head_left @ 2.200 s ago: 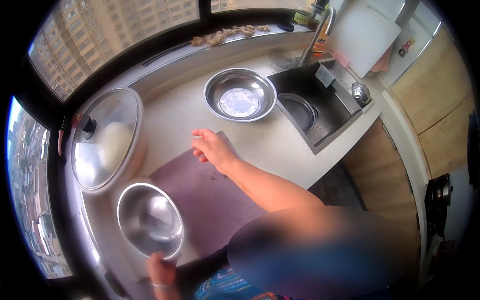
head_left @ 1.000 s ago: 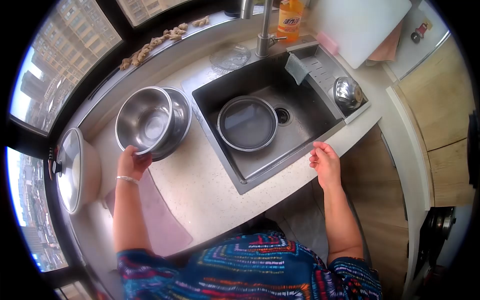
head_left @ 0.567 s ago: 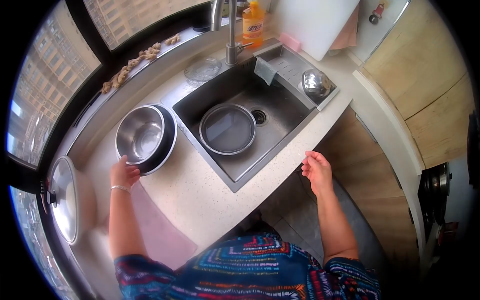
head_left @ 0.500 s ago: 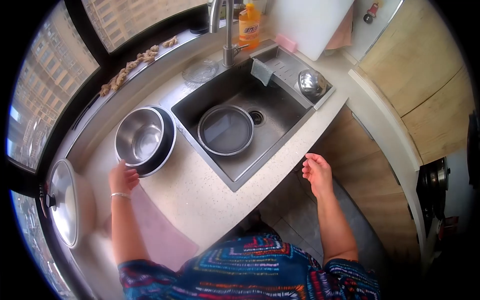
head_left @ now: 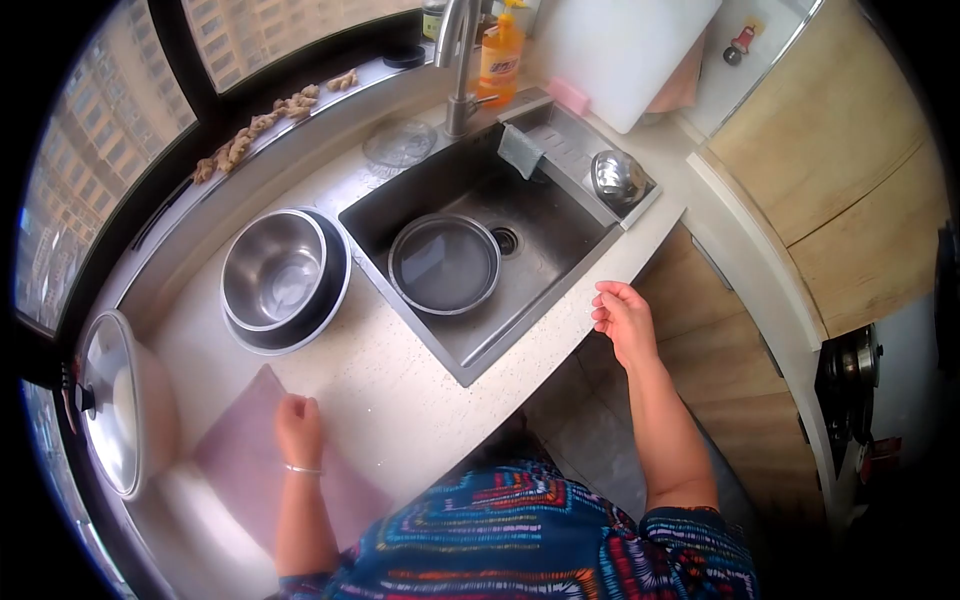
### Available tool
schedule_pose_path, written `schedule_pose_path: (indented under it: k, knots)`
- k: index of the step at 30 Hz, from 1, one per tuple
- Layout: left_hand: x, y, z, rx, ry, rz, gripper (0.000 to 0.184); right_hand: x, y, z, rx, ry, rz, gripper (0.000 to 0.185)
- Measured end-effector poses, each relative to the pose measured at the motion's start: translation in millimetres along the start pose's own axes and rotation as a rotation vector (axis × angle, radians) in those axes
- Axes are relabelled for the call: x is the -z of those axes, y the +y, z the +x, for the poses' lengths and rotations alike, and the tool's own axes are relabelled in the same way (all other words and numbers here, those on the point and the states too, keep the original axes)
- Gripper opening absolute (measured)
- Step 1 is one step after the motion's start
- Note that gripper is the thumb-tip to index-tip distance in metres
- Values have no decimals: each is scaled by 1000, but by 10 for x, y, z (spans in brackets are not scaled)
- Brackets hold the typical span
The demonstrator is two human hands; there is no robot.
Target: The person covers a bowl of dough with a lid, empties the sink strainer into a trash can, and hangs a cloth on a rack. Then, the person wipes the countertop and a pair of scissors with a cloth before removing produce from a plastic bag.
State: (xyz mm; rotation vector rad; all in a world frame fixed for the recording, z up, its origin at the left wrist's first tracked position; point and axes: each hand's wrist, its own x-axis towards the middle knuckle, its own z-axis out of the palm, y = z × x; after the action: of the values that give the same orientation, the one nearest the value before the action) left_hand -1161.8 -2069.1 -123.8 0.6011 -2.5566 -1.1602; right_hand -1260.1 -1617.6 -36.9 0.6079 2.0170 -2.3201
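My left hand [head_left: 300,428] is above the pink cloth [head_left: 235,425] on the counter, its fingers curled in and their tips hidden. Whether it grips anything, I cannot make out. Over the counter's front edge, my right hand [head_left: 624,318] hovers with fingers bent and slightly apart, nothing in it. Closest to it is the steel sink [head_left: 560,270], where a round pan [head_left: 445,265] with what looks like water lies on the bottom. Beyond my left hand, nested steel bowls [head_left: 270,275] stand on the counter, touched by neither hand.
A lidded pot [head_left: 110,400] stands at the left. Pieces of ginger [head_left: 240,140] line the windowsill. Behind the sink are the faucet [head_left: 460,80], a glass dish [head_left: 400,145] and an orange bottle [head_left: 502,60]. A steel bowl [head_left: 618,178] and a grey cloth [head_left: 521,150] are at its right end.
My left hand has moved away from the steel bowls' rim, back toward my body and over the pink cloth, and its fingers have curled in. My right hand has shifted slightly up and left.
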Motion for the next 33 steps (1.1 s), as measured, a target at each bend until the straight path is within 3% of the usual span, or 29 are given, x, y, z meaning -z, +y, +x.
schedule_pose_path:
  k: [5,9,11,12,14,15,26,29,31,33]
  knots:
    - [60,54,-305,114,267,169,16,-186,-90,1284,-77,-96,-236,19]
    - [-134,280,-485,323,277,256,21,-230,333,2574,-231,-93,-373,24]
    - [-234,287,-455,418,378,585,28,-175,778,3139,-203,-51,-904,28]
    - [-256,351,-405,488,358,605,33,-167,904,3320,-211,-72,-911,28]
    - [-304,330,-424,481,391,623,33,-122,1157,3622,-84,-114,-1403,31]
    - [-309,295,-434,448,423,629,33,-107,1223,3748,-85,-137,-1414,31]
    - [-324,225,-436,428,442,770,32,73,1267,4311,-213,25,-1431,41]
    - [-262,174,-474,408,384,814,33,-163,1255,4106,-101,-103,-1551,44]
    - [-282,199,-456,390,390,801,33,-321,1313,3891,83,-227,-1706,37]
    - [-291,207,-454,370,407,781,33,-508,1268,3594,163,-367,-1652,33]
